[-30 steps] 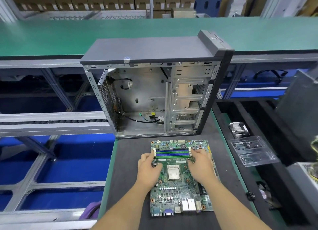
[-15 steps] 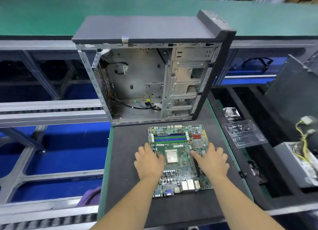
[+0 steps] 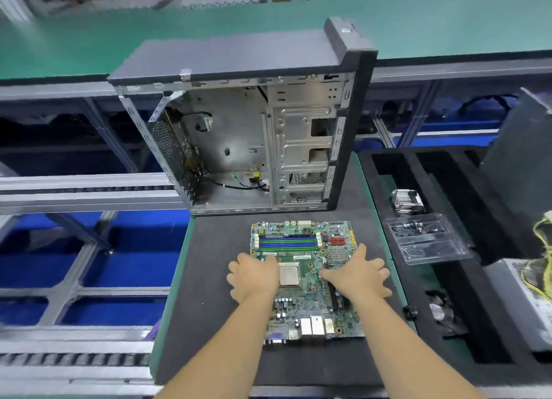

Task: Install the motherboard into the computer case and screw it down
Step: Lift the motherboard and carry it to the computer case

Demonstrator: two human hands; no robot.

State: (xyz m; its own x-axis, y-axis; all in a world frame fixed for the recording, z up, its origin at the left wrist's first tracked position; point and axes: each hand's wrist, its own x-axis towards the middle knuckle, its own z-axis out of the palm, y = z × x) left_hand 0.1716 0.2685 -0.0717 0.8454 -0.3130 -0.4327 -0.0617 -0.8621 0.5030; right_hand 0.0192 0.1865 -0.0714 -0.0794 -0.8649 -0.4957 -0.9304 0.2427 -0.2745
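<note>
I see left hand (image 3: 254, 277) and right hand (image 3: 357, 276) spread flat on motherboard (image 3: 303, 279); open computer case (image 3: 254, 142) stands just beyond.

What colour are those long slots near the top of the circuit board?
The long slots on the motherboard alternate blue and green, seen best in the head view.

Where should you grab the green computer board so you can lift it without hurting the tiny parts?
Probably by its two long bare side edges, one hand from each side. The motherboard lies flat on the dark mat, its top crowded with chips and slots, so the thin edges are safest. The left hand and right hand now rest near those edges.
</note>
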